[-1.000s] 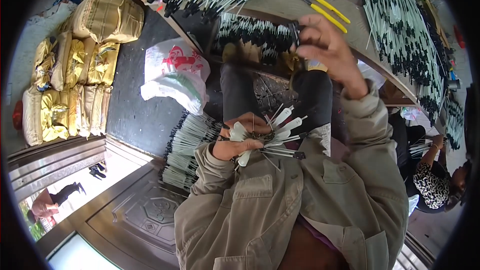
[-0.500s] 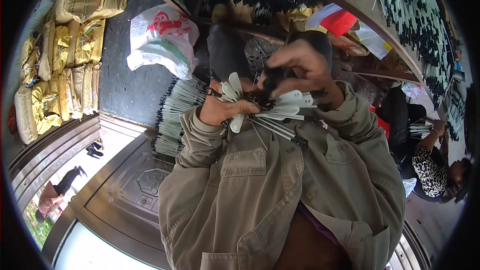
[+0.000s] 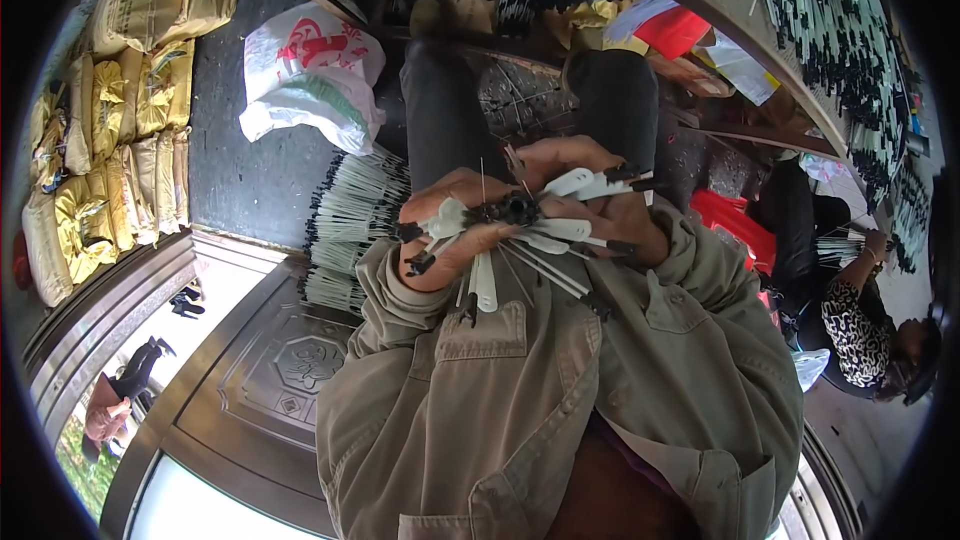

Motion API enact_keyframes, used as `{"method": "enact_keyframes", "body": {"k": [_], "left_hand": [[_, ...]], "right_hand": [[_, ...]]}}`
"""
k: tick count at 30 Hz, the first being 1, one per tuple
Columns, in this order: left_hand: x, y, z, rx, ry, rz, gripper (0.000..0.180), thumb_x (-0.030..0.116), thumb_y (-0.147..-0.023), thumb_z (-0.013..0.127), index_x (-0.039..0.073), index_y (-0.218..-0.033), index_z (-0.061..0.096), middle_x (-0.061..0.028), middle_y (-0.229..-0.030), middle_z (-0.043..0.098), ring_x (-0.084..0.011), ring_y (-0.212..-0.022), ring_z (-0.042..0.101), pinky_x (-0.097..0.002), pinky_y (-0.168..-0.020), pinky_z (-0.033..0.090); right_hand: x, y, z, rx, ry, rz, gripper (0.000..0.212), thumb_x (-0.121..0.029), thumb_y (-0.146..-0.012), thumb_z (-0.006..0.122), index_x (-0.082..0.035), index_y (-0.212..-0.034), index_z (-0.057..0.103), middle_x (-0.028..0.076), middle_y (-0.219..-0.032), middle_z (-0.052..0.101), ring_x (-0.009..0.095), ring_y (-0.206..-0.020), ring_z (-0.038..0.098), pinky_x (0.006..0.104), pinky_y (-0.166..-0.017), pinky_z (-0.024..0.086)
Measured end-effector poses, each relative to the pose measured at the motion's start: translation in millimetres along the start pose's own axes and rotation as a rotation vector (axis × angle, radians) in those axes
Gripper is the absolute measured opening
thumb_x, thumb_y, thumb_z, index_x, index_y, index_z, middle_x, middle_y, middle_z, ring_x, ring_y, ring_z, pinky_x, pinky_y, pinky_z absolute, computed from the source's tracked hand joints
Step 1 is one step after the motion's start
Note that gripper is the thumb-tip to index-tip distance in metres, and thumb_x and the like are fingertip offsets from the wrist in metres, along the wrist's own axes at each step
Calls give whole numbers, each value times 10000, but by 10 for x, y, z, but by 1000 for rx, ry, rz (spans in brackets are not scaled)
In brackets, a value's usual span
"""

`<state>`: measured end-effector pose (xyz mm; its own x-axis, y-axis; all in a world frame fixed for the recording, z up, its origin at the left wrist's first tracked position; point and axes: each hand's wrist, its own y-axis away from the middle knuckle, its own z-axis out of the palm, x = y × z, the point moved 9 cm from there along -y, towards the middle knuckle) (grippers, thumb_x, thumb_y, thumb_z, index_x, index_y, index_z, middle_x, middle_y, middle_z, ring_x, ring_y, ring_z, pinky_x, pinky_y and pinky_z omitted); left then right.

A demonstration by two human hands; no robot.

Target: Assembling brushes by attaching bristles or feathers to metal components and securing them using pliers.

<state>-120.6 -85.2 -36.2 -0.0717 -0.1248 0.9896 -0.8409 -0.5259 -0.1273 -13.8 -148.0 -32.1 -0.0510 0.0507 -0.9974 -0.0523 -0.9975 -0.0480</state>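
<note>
My left hand [image 3: 445, 225] and my right hand [image 3: 615, 215] meet in front of my lap, with a spoked frame [image 3: 519, 208] between them. White ribs with black end pieces fan out from its small dark hub on all sides, some broad and paddle-shaped, others thin rods. The fingers of my left hand are closed round the ribs on the left, its thumb beside the hub. On the right side my right hand grips the frame close to the hub, fingers curled. A thin wire sticks up by the hub. The inner fingertips are partly hidden by the ribs.
Bundled white rods with black tips [image 3: 345, 220] stand to my left, and more lie on the bench [image 3: 790, 60] at upper right. A white plastic bag [image 3: 312, 80] and stacked yellow sacks [image 3: 120, 130] are farther left. Another person [image 3: 860, 330] sits at right beside a red stool [image 3: 735, 225].
My right hand, blurred and raised above the hub before, has come down onto the frame. The frame has turned, so the hub now faces up and the ribs spread differently.
</note>
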Motion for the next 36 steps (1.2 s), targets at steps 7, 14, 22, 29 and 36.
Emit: {"method": "enact_keyframes", "body": {"k": [7,14,22,29,36], "left_hand": [[8,10,90,54,52,12,274,32,-655,749,-8,-905,644,-121,-873,629,-193,-790,612,-269,-682,476],[-48,37,-97,265,179,-41,248,29,-648,756,7,-838,598,-88,-808,587,-170,-741,581,-265,-654,455],[-62,-13,-8,-39,263,-92,229,45,-664,754,0,-828,601,-147,-910,578,-195,-850,566,-288,-721,442],[-99,-14,31,0,434,-155,221,-41,-643,745,2,-763,565,-127,-865,595,-176,-789,576,-274,-704,446],[-152,121,10,98,457,-183,207,-13,-675,737,8,-795,570,-121,-877,599,-167,-787,578,-278,-696,457]], "right_hand": [[113,-14,24,13,-188,339,264,-148,-780,654,-8,-995,590,-7,-797,558,35,-701,508,187,-625,395],[216,5,1,117,-341,480,161,-140,-772,644,-20,-876,616,-4,-780,601,30,-719,524,192,-628,402],[138,-51,53,87,-264,349,130,-126,-770,632,-11,-831,620,5,-771,607,29,-722,518,203,-640,402],[130,-65,122,66,-310,359,133,-128,-777,628,-8,-832,609,3,-781,594,29,-735,513,201,-649,393],[16,-163,110,-17,-299,236,225,-135,-773,672,3,-934,598,19,-810,572,59,-762,516,225,-706,399]]}}
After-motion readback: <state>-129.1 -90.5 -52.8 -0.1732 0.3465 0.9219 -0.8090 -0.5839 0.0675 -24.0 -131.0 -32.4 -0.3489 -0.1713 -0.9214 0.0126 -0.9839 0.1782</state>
